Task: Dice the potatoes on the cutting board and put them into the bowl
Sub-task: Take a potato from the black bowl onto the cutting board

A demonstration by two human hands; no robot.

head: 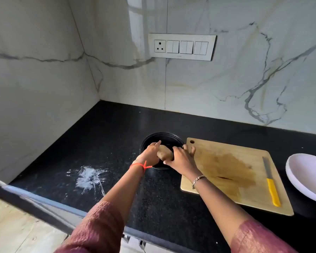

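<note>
Potato (pixel 165 152) lifted from pot (pixel 161 135), fingers of left hand (pixel 150 152) and right hand (pixel 181 158) curled round it; probably goes to the board (pixel 235 170) next.

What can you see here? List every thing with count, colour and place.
potato: one, brown, held over the black bowl
black bowl: one, black, left of cutting board
cutting board: one, pale wood, on counter
knife: one, yellow handle, on board's right
white bowl: one, white, right edge
counter: one, black, white smear at left
switch panel: one, white, on marble wall
left hand: one, red wrist thread, at potato's left
right hand: one, bracelet, fingers curled over potato
</note>
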